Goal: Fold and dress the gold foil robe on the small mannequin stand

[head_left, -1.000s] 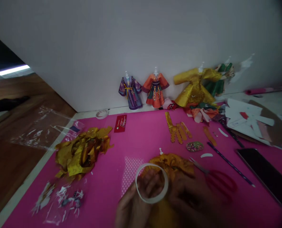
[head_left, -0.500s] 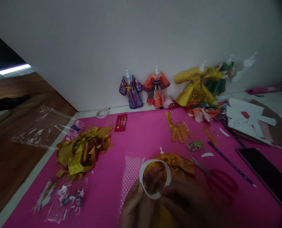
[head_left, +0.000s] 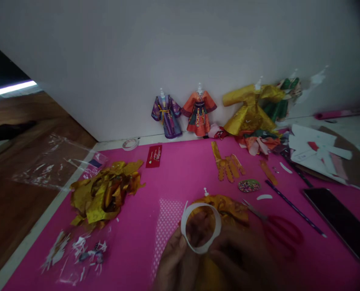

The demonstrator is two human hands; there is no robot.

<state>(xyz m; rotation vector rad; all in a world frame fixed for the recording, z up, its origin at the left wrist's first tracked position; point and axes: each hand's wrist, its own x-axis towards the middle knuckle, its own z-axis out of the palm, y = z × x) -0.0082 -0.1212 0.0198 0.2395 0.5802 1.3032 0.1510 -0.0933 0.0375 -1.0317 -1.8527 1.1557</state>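
Note:
A white roll of tape (head_left: 183, 226) is held upright between my two hands, a short loose end sticking up at its upper left. My left hand (head_left: 175, 252) is closed on its lower left side, thumb against the rim. Closed at the lower right edge is my right hand (head_left: 243, 254), dark and blurred, with its fingertips at the tape. Behind the roll lies a golden doll dress (head_left: 228, 204) with a small white neck peg on top. Red-handled scissors (head_left: 281, 230) rest just right of the dress, partly behind my right hand.
Dressed doll forms, among them a purple one (head_left: 168, 115) and an orange one (head_left: 200, 111), lean on the white wall. Gold scraps (head_left: 107, 194) and a plastic bag (head_left: 85, 254) lie left. Rightward are a pencil (head_left: 295, 208), a phone (head_left: 339, 218), a hair clip (head_left: 249, 186) and paper pieces (head_left: 313, 145).
The tape roll and both hands have shifted slightly to the right. My grip on the roll looks the same, and the things on the table have stayed put.

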